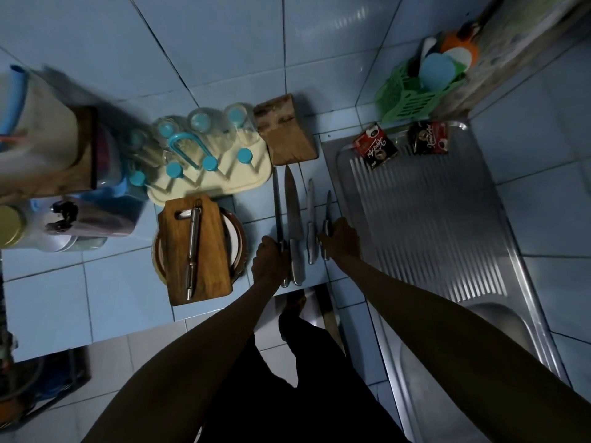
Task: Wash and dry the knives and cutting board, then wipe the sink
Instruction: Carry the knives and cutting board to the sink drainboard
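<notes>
A blue-tiled tabletop carries everything; its near edge runs at six o'clock. At three o'clock lies one steel sink with a ribbed drainboard, bare but for two coffee packets whose script is too small to read. At nine o'clock sits one wooden cutting board on a plate, one peeler on top. At twelve o'clock stands one knife block. Four steel tools lie side by side in the middle: the left hand curls round the sharpening rod, the right hand grips the small knife, with the big knife and a third knife untouched between them.
</notes>
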